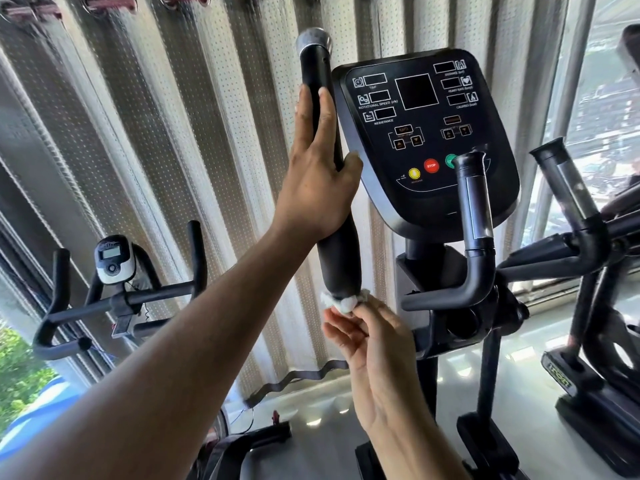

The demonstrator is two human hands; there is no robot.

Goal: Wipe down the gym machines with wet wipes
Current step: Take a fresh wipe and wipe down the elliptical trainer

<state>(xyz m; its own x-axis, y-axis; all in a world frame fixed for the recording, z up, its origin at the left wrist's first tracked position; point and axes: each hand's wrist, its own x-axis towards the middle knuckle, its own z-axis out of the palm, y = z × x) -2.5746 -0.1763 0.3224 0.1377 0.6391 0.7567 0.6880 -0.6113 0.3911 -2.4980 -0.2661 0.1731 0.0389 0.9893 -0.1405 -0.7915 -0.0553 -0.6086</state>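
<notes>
Head view: a tall black handlebar grip (323, 161) of the elliptical machine stands near centre, its long axis close to upright and leaning slightly, with the silver-capped top end toward the upper left and the thicker lower end down and to the right. The left hand (317, 168) lies along the grip's left side, fingers straight and pointing up, thumb hooked round the right side of the bar, so the hand steadies it rather than wrapping it fully. Just below the grip's bottom end, the right hand (374, 341) pinches a crumpled white wet wipe (341, 301) between curled fingertips; the wipe touches the underside of the grip. To the right of the grip, the machine's black console (426, 133) faces the camera, with yellow, red and green buttons low on it. A second, shorter curved handle (476, 216) rises in front of the console's lower right. Far left stands an exercise bike's handlebar (121, 299) with a small display. A perforated curtain (173, 133) hangs behind.
</notes>
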